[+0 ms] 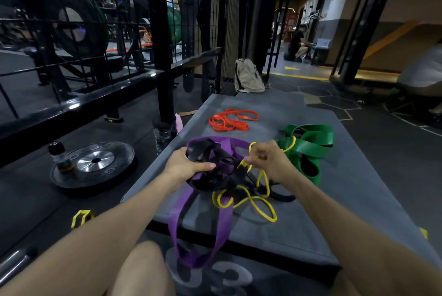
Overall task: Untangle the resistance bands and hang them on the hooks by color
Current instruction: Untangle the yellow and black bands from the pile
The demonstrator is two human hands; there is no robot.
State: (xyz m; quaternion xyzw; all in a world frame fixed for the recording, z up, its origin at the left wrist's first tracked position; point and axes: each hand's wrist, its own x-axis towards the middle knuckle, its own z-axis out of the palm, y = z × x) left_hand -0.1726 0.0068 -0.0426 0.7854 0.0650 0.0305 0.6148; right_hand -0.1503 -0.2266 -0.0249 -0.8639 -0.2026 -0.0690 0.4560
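A knot of resistance bands lies on a grey padded platform [299, 236] in front of me. My left hand [185, 167] grips the black band [215, 176] where it tangles with the wide purple band [177, 221], whose loop hangs over the platform's near edge. My right hand [270, 159] pinches the thin yellow band [248, 202], which snakes through the knot and toward the green bands [308, 145] at the right. Orange bands [229, 120] lie apart, farther back. No hooks are in sight.
A black weight plate [95, 164] with a bottle [59, 155] on it lies on the floor to the left. A black steel rack and mesh [165, 56] stands beyond. A beige bag [247, 77] leans at the platform's far end. People sit at the far right.
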